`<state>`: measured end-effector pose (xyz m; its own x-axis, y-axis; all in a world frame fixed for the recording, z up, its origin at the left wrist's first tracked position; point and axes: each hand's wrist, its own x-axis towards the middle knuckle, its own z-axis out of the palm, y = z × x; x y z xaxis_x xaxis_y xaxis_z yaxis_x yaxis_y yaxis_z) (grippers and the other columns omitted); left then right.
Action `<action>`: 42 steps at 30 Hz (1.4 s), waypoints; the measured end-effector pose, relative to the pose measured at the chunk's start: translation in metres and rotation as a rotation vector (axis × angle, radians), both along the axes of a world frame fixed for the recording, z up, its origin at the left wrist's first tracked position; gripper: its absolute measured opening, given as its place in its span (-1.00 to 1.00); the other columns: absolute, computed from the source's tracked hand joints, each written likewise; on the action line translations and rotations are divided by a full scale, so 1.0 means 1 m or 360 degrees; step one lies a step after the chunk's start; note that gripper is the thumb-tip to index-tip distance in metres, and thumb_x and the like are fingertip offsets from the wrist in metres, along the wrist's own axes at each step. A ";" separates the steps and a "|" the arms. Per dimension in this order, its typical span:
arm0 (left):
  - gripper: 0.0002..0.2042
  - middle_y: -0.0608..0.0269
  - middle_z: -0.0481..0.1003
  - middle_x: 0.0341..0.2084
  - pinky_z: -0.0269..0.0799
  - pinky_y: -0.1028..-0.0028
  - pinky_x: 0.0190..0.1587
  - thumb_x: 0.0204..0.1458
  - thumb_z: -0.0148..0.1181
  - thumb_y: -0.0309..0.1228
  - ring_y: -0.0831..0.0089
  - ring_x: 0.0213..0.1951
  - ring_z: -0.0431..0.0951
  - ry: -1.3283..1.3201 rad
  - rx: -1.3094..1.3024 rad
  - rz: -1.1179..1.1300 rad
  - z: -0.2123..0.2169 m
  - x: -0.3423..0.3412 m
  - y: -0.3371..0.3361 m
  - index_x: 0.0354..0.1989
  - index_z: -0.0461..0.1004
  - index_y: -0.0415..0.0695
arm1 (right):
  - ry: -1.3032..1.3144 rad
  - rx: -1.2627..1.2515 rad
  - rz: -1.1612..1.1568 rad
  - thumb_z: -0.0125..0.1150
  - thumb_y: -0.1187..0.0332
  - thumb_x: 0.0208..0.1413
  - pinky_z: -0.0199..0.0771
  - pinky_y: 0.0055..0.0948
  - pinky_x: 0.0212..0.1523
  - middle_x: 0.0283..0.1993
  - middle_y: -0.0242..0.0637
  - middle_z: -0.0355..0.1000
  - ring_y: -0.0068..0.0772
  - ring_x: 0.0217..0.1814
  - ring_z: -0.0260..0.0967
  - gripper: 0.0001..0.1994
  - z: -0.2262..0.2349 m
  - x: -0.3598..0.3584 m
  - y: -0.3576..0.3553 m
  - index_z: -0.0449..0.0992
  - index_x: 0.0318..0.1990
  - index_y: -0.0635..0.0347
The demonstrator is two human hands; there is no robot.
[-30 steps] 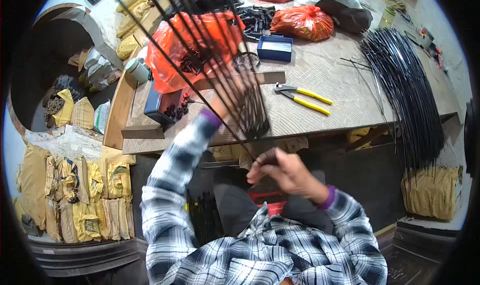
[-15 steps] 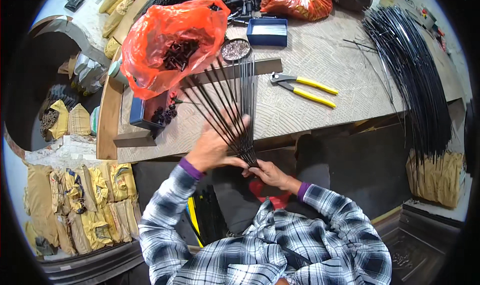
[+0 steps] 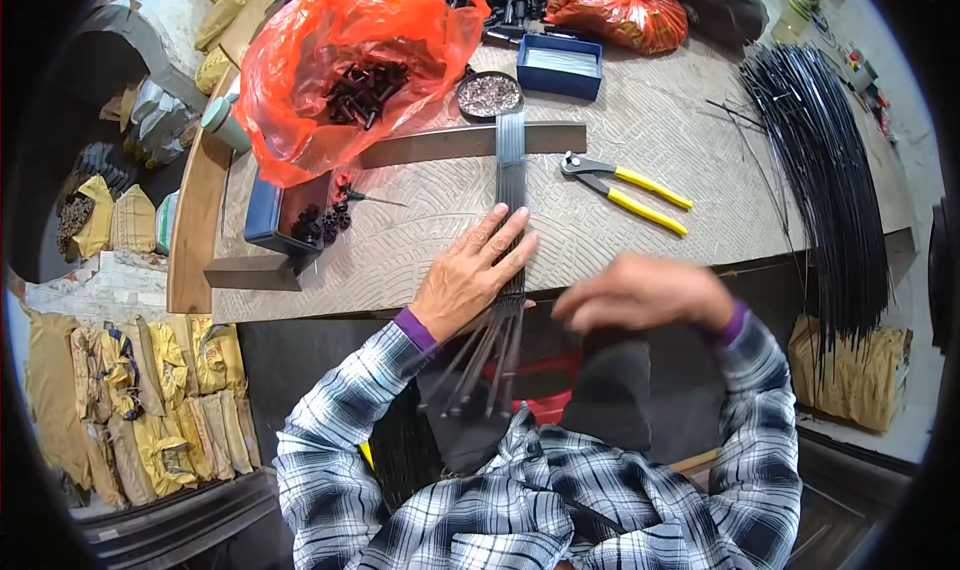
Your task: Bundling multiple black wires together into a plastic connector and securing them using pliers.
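Note:
A flat row of thin rods (image 3: 511,185) lies across a brown metal bar (image 3: 430,151) on the patterned table (image 3: 590,220). My left hand (image 3: 472,270) rests on the rods with its fingers stretched out. Below that hand, past the table's front edge, dark rod ends fan out toward me, smeared by motion. Over the front edge, to the right of the rods, my right hand (image 3: 645,292) is in the air; blur hides what its fingers do. Yellow-handled pincers (image 3: 645,210) lie right of the rods. Beyond the bar stands a round dish (image 3: 488,118) of small shiny bits.
A red plastic bag (image 3: 275,100) of black parts stands open at the back left, above a blue box (image 3: 264,208) of black pieces. Another blue box (image 3: 556,84) and a tied red bag (image 3: 620,15) are behind. Long black rods (image 3: 835,170) overhang the right end.
My left hand has gone from holding up the fanned black rods to lying flat on the row. My right hand has left the rods and moved right and up.

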<state>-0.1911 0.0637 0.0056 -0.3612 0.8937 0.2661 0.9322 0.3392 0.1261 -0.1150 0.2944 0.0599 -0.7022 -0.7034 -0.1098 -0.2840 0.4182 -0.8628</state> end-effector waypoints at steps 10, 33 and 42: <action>-0.45 0.12 0.08 0.20 0.08 0.29 0.19 -0.10 -0.05 -0.45 0.24 0.23 0.08 -0.0197 0.0057 -0.0104 0.005 -0.004 0.006 0.17 0.11 -0.19 | 0.1106 0.0989 -0.1064 0.17 0.31 -0.18 0.44 -0.33 -0.36 -0.45 -0.22 0.47 -0.26 -0.39 0.45 -0.88 -0.010 -0.228 0.092 0.54 -0.45 0.07; -0.40 0.13 0.03 0.22 0.09 0.17 0.16 -0.14 0.03 -0.45 0.08 0.23 0.04 -0.0056 -0.0110 0.0196 -0.001 -0.007 0.003 0.19 0.12 -0.06 | 0.1201 0.0435 -0.0880 0.12 0.47 -0.06 0.32 -0.32 -0.37 -0.45 -0.27 0.36 -0.19 -0.37 0.36 -0.85 -0.034 -0.156 0.031 0.52 -0.30 0.09; -0.43 0.13 0.05 0.22 0.10 0.22 0.16 -0.12 -0.03 -0.52 0.09 0.24 0.02 -0.0019 -0.0144 0.0212 0.000 -0.006 0.004 0.19 0.13 -0.07 | 0.1256 0.0516 -0.0964 0.10 0.51 -0.09 0.31 -0.29 -0.36 -0.46 -0.28 0.33 -0.19 -0.36 0.36 -0.80 -0.036 -0.154 0.036 0.54 -0.27 0.05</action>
<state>-0.1972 0.0681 0.0054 -0.4811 0.8577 0.1813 0.8767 0.4705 0.1004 -0.2688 0.3299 0.0242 -0.8818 -0.2289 0.4123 -0.3835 0.8569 -0.3446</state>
